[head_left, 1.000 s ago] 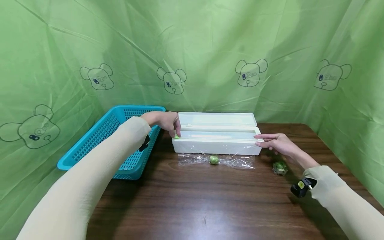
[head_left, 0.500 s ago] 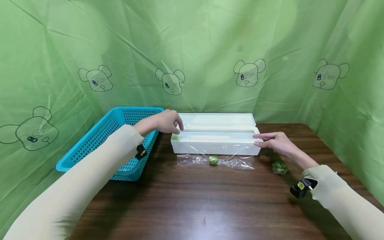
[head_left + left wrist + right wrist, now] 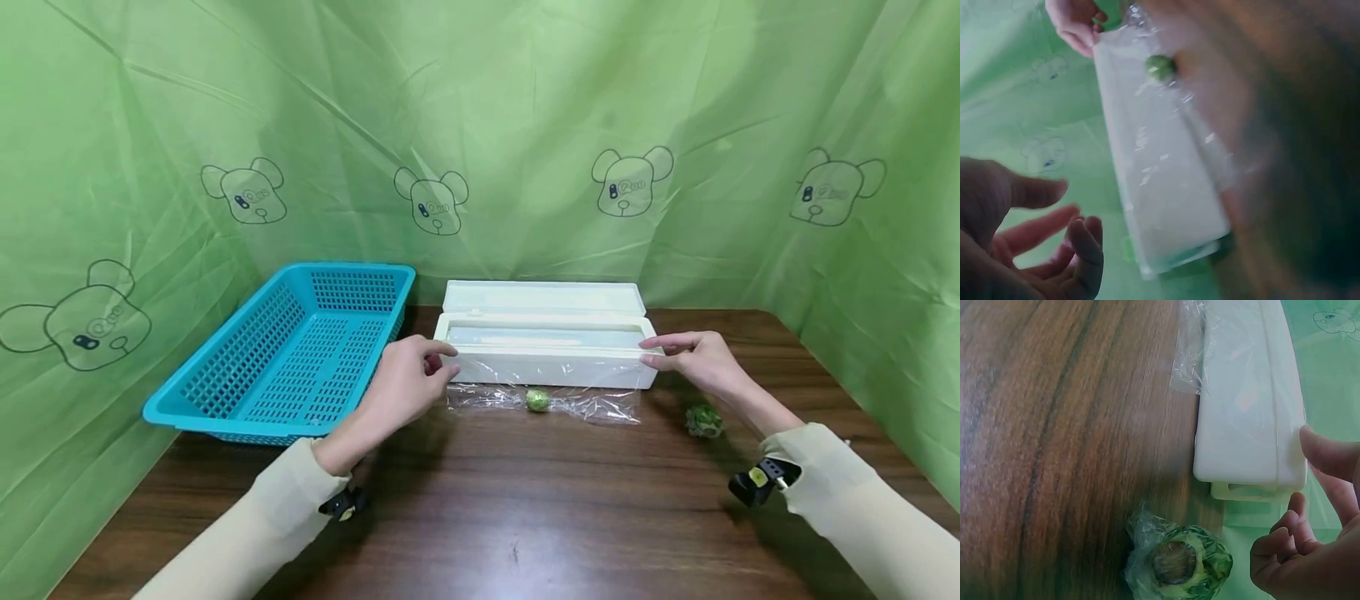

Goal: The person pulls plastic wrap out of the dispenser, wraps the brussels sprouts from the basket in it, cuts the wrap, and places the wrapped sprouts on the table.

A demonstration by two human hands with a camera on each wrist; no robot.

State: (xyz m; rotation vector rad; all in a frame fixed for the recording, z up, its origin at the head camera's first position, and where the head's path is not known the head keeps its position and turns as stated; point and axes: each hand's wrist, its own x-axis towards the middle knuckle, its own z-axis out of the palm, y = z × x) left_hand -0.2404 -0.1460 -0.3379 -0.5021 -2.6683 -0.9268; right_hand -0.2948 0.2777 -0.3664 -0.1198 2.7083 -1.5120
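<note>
A white cling film dispenser box [image 3: 551, 367] stands on the table with its lid [image 3: 543, 296] raised at the back. Clear film [image 3: 592, 404] drapes over its front onto the wood, where a small round green vegetable [image 3: 537, 401] lies on it. My right hand [image 3: 701, 360] holds the box's right end, thumb in front and fingers on the upper rim. My left hand [image 3: 405, 379] is by the left end, thumb and index finger apart, gripping nothing. In the left wrist view a light green tab [image 3: 1127, 249] shows at that end.
A blue perforated basket [image 3: 307, 367] stands at the left. Near my right wrist lies another green vegetable [image 3: 703, 421], wrapped in film, its brown cut base facing the camera in the right wrist view. Green printed cloth [image 3: 525, 125] hangs close behind the box.
My left hand has left the green tab at the box's left end, lifting first and then coming down and toward me. The right hand has stayed in place.
</note>
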